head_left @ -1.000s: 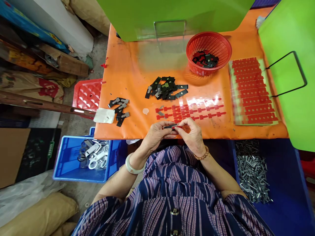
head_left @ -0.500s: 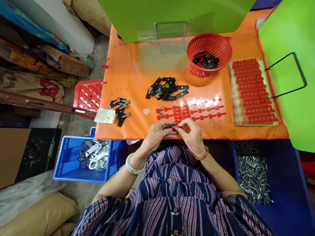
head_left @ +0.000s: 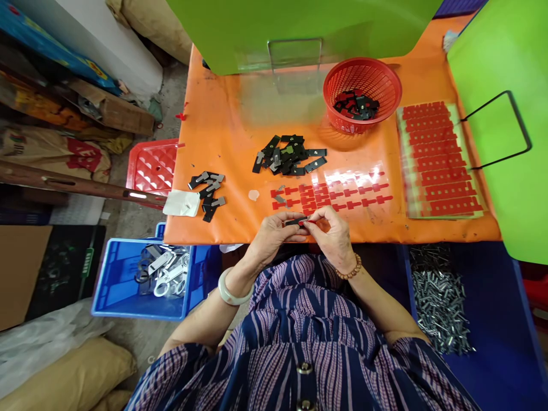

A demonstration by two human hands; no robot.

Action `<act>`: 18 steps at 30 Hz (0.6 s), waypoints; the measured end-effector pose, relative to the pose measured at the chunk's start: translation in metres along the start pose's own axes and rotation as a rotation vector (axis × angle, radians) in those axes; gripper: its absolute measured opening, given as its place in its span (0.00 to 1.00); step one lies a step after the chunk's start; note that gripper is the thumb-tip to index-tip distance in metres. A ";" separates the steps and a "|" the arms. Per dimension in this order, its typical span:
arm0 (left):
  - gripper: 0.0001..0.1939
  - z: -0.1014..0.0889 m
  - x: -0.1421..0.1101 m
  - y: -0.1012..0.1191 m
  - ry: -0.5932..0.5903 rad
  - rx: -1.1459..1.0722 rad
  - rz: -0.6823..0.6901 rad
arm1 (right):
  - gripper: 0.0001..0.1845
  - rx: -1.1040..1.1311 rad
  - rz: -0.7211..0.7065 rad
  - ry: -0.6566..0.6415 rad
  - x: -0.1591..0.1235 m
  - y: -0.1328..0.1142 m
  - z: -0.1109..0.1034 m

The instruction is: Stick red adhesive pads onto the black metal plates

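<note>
Over the front edge of the orange table, my left hand (head_left: 274,234) pinches a small black flat piece (head_left: 295,221) between thumb and fingers. My right hand (head_left: 333,235) meets it from the other side, fingertips closed on a small red sticker (head_left: 302,223) at the piece's right end. Just beyond my hands lies a clear sheet with rows of red stickers (head_left: 353,205). Behind that is a pile of black flat pieces (head_left: 289,154), some with metal parts. A smaller group of black pieces with grey tabs (head_left: 209,188) lies to the left.
A red basket (head_left: 389,97) holds black and red pieces. Sheets of red strips (head_left: 449,177) lie at the right. Green boards (head_left: 299,23) stand behind. Below the table are a blue bin (head_left: 115,279) of metal and white parts and another with metal pins (head_left: 440,308).
Both hands stay together at the same spot, with only slight finger movement on the black piece. The whole view has shifted a little.
</note>
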State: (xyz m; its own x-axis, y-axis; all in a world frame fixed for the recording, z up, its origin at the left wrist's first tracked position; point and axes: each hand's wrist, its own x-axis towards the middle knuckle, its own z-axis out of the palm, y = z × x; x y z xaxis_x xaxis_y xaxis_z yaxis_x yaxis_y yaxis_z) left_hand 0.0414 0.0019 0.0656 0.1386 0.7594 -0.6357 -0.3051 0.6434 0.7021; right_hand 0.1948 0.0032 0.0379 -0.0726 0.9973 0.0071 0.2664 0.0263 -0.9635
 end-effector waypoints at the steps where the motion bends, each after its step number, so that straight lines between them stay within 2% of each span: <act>1: 0.16 0.000 0.000 0.000 -0.003 0.001 0.002 | 0.06 0.005 0.005 -0.003 0.000 0.000 0.000; 10: 0.15 -0.002 0.000 -0.002 -0.022 -0.004 0.010 | 0.06 0.008 -0.022 0.000 0.000 0.001 0.002; 18: 0.12 0.001 0.002 -0.007 0.081 0.108 0.119 | 0.05 -0.055 -0.030 -0.007 0.000 -0.001 0.004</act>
State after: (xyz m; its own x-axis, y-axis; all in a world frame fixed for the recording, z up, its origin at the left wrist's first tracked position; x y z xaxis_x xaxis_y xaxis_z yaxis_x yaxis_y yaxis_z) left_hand 0.0451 -0.0011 0.0593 0.0298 0.8234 -0.5667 -0.2109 0.5594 0.8016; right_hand 0.1910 0.0032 0.0380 -0.0880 0.9955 0.0340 0.3168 0.0604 -0.9466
